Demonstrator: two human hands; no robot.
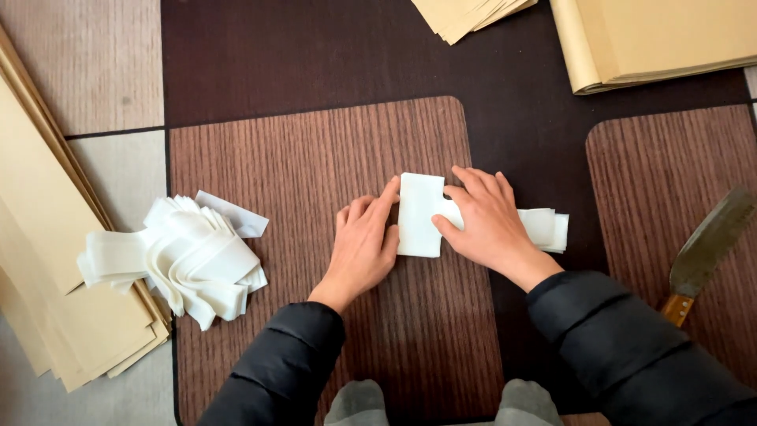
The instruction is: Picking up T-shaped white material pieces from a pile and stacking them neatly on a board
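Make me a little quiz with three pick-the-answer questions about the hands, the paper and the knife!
1. Where does the knife lie?
A. at the right edge
B. on the white pile
C. between the hands

2. What colour is the folded paper under the hands?
A. black
B. white
C. red

3. What is the left hand doing?
A. gripping the knife
B. hanging in the air
C. touching the folded paper's left edge

Answers: 1 A, the blade rests on the right brown mat. 2 B, it is white like the strip pile. 3 C, its fingertips meet the edge, while the right hand presses on the paper.
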